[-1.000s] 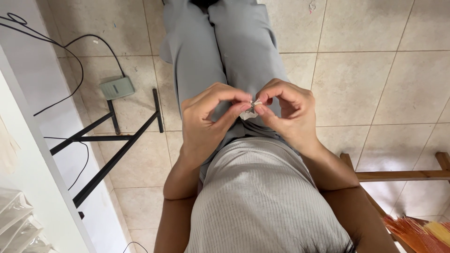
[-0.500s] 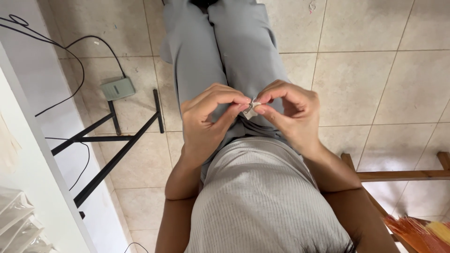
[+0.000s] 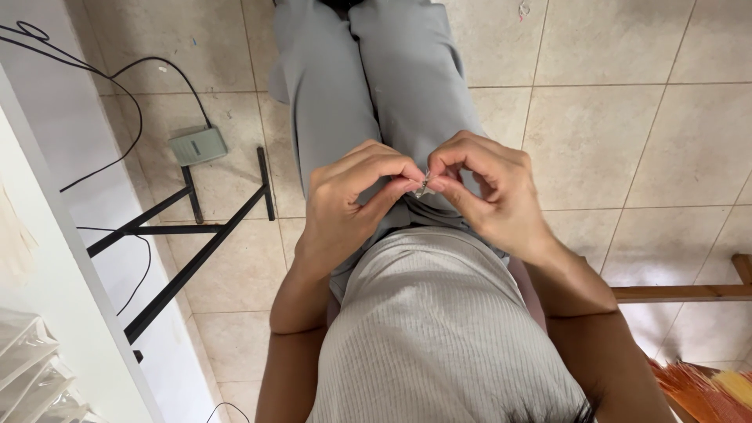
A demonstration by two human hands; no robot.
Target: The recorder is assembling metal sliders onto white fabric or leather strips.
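Head view, hands: the left hand (image 3: 352,200) and the right hand (image 3: 486,192) meet in front of the waist, each with thumb and forefinger pinched shut on 1 small silvery metal piece (image 3: 424,186); the other fingers are curled in.
Head view, object: the small silvery metal piece sits between the 2 sets of fingertips, above the lap; its exact kind is too small to tell.
Head view, change: compared with 1.0 s ago, hands and piece hold almost the same place; only the fingertips have shifted slightly, which suggests fine, close handling continues.
Head view, body: grey trousers (image 3: 368,86) and a ribbed grey top (image 3: 439,329) lie under the hands.
Head view, surroundings: tiled floor (image 3: 627,117); a black metal stand (image 3: 192,235) and a small grey box (image 3: 197,145) with a black cable (image 3: 117,78) at left; a wooden bar (image 3: 681,292) at right.
Head view, obstruction: nothing lies between the hands; the fingers themselves hide most of the piece.
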